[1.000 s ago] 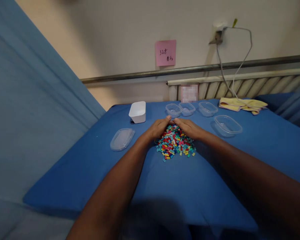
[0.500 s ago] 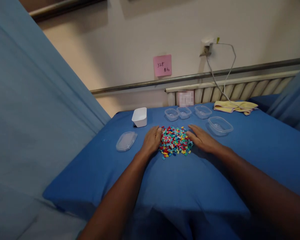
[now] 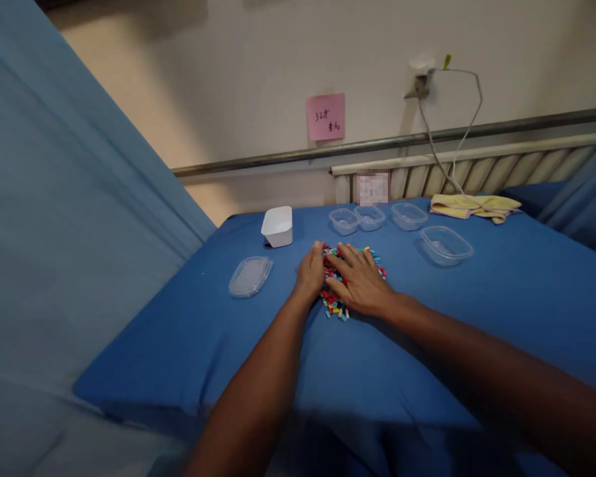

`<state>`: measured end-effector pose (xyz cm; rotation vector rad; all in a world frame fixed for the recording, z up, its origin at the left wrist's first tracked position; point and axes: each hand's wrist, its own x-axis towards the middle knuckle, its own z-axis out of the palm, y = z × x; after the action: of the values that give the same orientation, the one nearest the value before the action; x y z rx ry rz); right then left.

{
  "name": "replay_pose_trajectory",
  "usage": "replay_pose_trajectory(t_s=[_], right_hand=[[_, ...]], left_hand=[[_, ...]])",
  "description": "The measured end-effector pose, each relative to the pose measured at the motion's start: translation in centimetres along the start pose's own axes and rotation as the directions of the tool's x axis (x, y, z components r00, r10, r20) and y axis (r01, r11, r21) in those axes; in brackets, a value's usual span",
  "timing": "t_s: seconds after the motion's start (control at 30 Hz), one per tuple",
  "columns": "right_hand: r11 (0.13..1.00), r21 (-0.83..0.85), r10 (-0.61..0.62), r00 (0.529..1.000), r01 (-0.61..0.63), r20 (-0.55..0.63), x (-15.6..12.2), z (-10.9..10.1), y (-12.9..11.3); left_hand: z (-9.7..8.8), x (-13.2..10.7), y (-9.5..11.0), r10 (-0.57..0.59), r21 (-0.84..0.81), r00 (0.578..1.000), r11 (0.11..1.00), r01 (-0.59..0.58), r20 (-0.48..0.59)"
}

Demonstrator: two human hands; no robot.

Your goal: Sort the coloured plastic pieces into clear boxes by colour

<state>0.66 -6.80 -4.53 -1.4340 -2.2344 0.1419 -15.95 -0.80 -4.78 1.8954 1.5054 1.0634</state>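
A pile of small multicoloured plastic pieces (image 3: 334,306) lies on the blue cloth (image 3: 367,371). The pieces are too small to name surely; red, yellow, teal and white ones show. Along the pile's left edge stands my left hand (image 3: 311,270), on its side with fingers stretched out. My right hand (image 3: 360,279) rests palm down over the pile with its fingers spread, and it hides much of the middle. Neither hand is closed around anything.
Clear plastic tubs (image 3: 446,246) stand at the back and right. Left of the pile are a white container (image 3: 278,226) and stacked clear lids (image 3: 251,277). A yellow cloth (image 3: 471,207) lies at the back right. Curtains (image 3: 79,199) hang on the left.
My right hand has moved left from the pile's right edge onto its top, and its fingers have spread. My left hand stays at the left edge. The view has shifted slightly.
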Motion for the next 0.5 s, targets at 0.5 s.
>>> replay_pose_trajectory(t_s=[0.5], right_hand=[[0.996, -0.094, 0.026, 0.980, -0.008, 0.197, 3.5, -0.6, 1.6]], left_hand=[[-1.0, -0.7, 0.4, 0.006, -0.121, 0.988, 0.993, 0.014, 0.155]])
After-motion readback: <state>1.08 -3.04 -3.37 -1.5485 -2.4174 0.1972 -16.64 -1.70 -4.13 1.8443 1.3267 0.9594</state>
